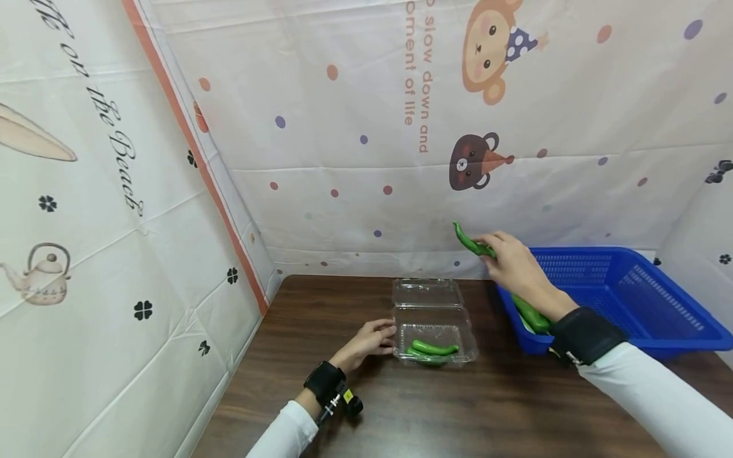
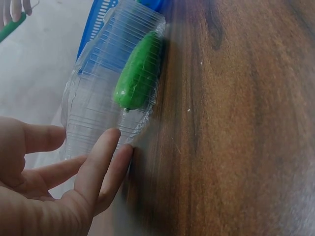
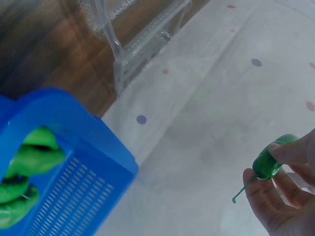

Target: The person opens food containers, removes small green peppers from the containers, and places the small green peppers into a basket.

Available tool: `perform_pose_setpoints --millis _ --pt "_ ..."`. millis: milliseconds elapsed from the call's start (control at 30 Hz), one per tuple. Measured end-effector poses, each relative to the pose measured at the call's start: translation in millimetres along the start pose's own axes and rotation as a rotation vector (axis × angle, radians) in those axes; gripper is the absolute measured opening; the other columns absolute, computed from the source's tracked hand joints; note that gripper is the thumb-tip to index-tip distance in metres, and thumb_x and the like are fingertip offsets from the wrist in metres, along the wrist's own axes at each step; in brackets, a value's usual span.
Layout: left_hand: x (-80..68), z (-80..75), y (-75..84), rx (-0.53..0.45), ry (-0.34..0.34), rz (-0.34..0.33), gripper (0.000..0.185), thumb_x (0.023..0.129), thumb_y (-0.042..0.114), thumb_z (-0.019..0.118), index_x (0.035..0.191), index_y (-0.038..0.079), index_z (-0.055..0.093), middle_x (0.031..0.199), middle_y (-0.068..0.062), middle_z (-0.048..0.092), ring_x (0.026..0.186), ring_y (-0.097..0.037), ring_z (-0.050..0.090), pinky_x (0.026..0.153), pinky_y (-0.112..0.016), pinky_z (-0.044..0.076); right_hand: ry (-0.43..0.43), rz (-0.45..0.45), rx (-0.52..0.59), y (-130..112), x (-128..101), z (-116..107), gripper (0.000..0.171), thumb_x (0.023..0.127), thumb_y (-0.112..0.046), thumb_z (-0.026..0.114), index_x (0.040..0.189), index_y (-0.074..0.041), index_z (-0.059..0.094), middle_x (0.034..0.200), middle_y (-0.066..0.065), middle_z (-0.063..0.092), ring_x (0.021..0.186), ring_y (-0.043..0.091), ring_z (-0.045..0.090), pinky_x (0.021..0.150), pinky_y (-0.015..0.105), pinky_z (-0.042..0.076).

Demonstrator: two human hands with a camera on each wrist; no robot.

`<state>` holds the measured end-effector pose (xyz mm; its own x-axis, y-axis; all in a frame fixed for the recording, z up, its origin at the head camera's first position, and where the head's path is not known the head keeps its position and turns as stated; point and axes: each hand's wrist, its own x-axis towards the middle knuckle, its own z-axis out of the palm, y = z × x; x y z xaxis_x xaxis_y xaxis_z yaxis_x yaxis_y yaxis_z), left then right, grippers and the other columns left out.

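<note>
The right hand [image 1: 515, 264] is raised above the near-left corner of the blue basket [image 1: 647, 299], its fingers pinched round a green pepper [image 1: 472, 243] whose stem end points up and to the left; in the right wrist view the fingertips [image 3: 288, 153] close on the pepper's top (its thin stalk hangs free below). More green peppers [image 1: 532, 315] lie in the basket's near-left corner. To the left of the basket, on the dark wooden table [image 1: 435, 407], stands a clear plastic clamshell box [image 1: 433, 331] with its lid thrown back toward the far side; two green peppers [image 1: 434, 349] lie in its tray. The left hand [image 1: 369, 341] rests at the box's left edge, fingers straight and relaxed, touching the plastic wall without gripping it; a patterned cloth backdrop [image 1: 355, 159] hangs behind.
</note>
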<state>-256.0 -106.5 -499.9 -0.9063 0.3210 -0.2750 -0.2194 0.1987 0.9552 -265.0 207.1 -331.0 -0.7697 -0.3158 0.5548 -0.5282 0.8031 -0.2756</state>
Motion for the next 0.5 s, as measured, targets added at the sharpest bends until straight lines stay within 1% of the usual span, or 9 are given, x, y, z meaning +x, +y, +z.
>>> perform_pose_setpoints --millis 167,300,400,500 --pt "0.0 -0.5 2.1 0.0 -0.004 0.0 0.047 0.108 0.02 0.053 0.149 -0.002 0.047 0.143 -0.025 0.052 0.113 -0.028 0.066 0.094 -0.035 0.063 0.034 -0.001 0.003 2 -1 -14 0.033 0.091 0.008 0.068 0.124 0.005 0.065 0.111 0.025 0.065 0.093 0.039 0.067 0.07 0.054 0.059" --pt "0.1 -0.8 1.4 0.005 -0.009 0.009 0.047 0.108 0.02 0.052 0.149 -0.002 0.047 0.145 -0.026 0.051 0.118 -0.032 0.065 0.095 -0.036 0.062 0.068 0.013 0.007 9 -2 -22 0.032 0.09 0.008 0.07 0.122 0.007 0.064 0.11 0.026 0.064 0.089 0.039 0.068 0.068 0.053 0.06" --pt "0.1 -0.7 0.4 0.011 -0.017 0.021 0.047 0.109 0.021 0.052 0.149 -0.003 0.047 0.146 -0.026 0.05 0.119 -0.034 0.065 0.095 -0.037 0.062 0.091 0.029 -0.012 17 -3 -28 0.037 0.089 0.007 0.07 0.125 0.008 0.062 0.109 0.028 0.063 0.088 0.04 0.067 0.066 0.054 0.06" --pt "-0.3 -0.9 -0.5 0.011 -0.017 0.017 0.047 0.109 0.021 0.052 0.149 -0.002 0.047 0.146 -0.026 0.051 0.119 -0.034 0.064 0.095 -0.037 0.062 0.115 0.049 -0.03 23 -5 -33 0.043 0.088 0.007 0.071 0.129 0.009 0.061 0.111 0.03 0.062 0.088 0.043 0.066 0.066 0.057 0.059"
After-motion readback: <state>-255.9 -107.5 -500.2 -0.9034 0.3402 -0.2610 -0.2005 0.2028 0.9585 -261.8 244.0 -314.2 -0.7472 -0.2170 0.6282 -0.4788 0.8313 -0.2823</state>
